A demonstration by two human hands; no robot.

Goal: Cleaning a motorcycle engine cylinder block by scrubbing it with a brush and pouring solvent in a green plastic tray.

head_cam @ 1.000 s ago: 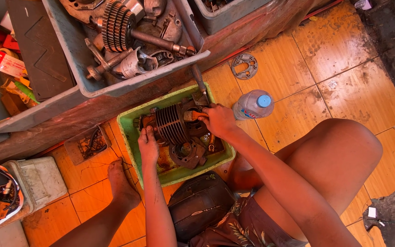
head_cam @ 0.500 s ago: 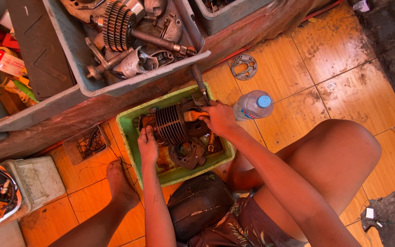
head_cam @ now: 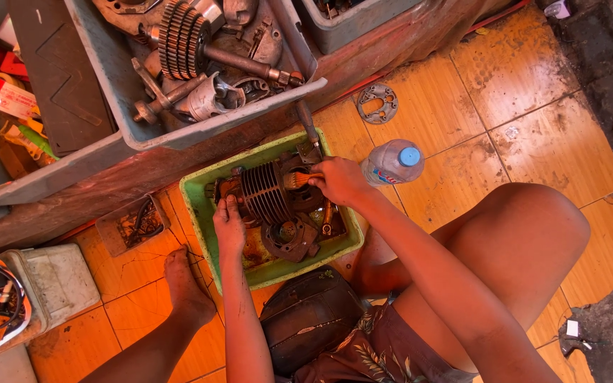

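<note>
A dark finned engine cylinder lies in a green plastic tub on the orange tiled floor. My left hand rests on the cylinder's left side and steadies it. My right hand grips a small brush whose bristles touch the fins. Other greasy engine parts lie in the tub below the cylinder.
A grey bin above holds a gear shaft and metal parts. A clear plastic bottle with a blue cap lies right of the tub. A metal gasket plate sits on the tiles. My bare foot and knee flank the tub.
My right hand has shifted the brush slightly along the cylinder fins. The left hand stays in place.
</note>
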